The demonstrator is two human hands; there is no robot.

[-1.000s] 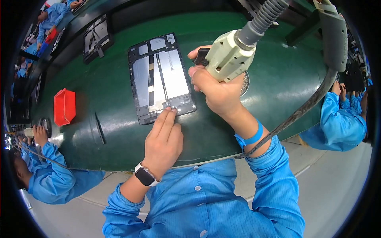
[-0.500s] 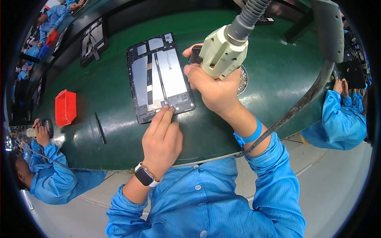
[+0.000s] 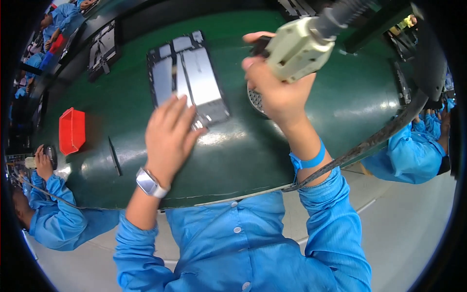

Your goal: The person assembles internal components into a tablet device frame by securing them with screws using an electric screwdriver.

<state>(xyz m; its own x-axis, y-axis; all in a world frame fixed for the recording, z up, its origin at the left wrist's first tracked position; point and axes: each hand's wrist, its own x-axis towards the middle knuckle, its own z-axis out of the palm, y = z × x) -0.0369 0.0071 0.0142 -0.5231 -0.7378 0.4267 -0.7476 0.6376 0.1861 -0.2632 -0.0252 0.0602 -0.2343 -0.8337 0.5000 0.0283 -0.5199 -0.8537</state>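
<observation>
A tablet (image 3: pixel 206 73) with its back off lies on the green table ahead of me, showing silver battery panels and a black frame. Across its near left end rest the fingers of my left hand (image 3: pixel 168 134), stretched out, with the thumb apart by the near edge. My right hand (image 3: pixel 279 90) is closed around a cream electric screwdriver (image 3: pixel 299 48), raised to the right of the tablet. The driver's tip is hidden beneath its body and my hand. Partly behind my right hand sits a round dish of small screws (image 3: pixel 256 101).
A red open bin (image 3: pixel 72 131) and a slim black tool (image 3: pixel 114 155) lie to the left. Another opened tablet (image 3: pixel 103 48) is at the far left. A dark cable (image 3: pixel 362 138) crosses my right forearm. Co-workers sit at both sides.
My right hand has moved up and right with the screwdriver, away from the tablet. The left hand has slid left, its fingers more spread. The view has shifted slightly.
</observation>
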